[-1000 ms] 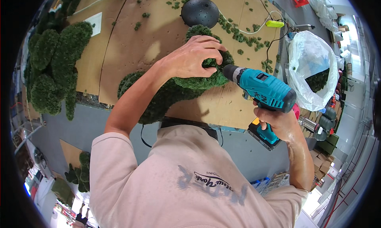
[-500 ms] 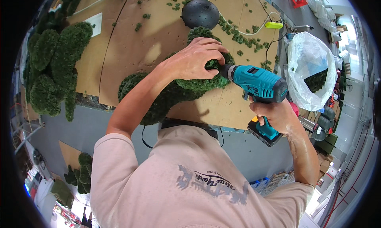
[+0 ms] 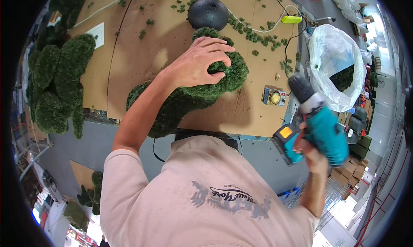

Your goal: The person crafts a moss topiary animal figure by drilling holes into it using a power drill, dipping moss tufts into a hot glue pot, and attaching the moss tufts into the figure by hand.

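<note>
On the cardboard-covered table, my left hand [image 3: 200, 64] curves its fingers and thumb over the rounded end of a green artificial-grass figure [image 3: 230, 77], holding it. The figure's longer, darker part stretches under my left forearm toward the table's near edge. My right hand [image 3: 312, 154] is closed round the handle of a teal cordless drill [image 3: 325, 131], off the table's right edge. The drill's black chuck points up and away, apart from the figure. Its battery pack [image 3: 288, 143] shows on the left. Motion blurs the drill slightly.
Beyond the figure sits a black dome with holes [image 3: 208, 14]. Green tufts [image 3: 264, 39] lie scattered near a yellow-green power strip [image 3: 291, 19] and cables. A small packaged item [image 3: 274, 96] lies by the right edge, near a clear plastic bag [image 3: 322, 53]. More grass figures [image 3: 60, 70] stand left.
My right hand has pulled the drill away from the figure, to the right and nearer me, tilting its chuck upward. My left hand stays on the figure. The small packaged item has come into sight.
</note>
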`<state>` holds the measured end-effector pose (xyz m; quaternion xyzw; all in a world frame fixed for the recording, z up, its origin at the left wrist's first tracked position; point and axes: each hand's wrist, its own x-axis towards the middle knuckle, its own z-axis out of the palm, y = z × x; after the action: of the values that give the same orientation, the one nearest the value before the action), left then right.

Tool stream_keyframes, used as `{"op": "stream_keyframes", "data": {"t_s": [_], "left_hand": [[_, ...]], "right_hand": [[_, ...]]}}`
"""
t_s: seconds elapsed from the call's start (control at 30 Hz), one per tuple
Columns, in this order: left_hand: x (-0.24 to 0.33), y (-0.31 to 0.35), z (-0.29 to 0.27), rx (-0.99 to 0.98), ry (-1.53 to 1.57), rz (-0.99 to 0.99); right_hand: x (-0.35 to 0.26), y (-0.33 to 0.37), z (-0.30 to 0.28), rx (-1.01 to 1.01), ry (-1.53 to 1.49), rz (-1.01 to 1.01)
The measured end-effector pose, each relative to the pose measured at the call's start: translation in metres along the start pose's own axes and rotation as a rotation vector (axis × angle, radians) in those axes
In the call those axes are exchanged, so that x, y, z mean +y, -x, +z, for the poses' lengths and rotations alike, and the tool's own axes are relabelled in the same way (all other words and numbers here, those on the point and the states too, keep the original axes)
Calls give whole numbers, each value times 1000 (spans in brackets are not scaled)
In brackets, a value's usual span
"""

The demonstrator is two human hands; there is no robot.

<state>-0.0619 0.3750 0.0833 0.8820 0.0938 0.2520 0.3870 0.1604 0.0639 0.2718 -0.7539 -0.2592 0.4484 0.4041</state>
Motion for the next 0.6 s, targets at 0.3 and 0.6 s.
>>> {"op": "stream_keyframes", "data": {"t_s": [0.3, 0.6], "left_hand": [[44, -20, -1, -81, -351, 86], [77, -19, 7, -123, -605, 19]], "right_hand": [[268, -62, 53, 69, 855, -223], [382, -93, 86, -22, 988, -188]]}}
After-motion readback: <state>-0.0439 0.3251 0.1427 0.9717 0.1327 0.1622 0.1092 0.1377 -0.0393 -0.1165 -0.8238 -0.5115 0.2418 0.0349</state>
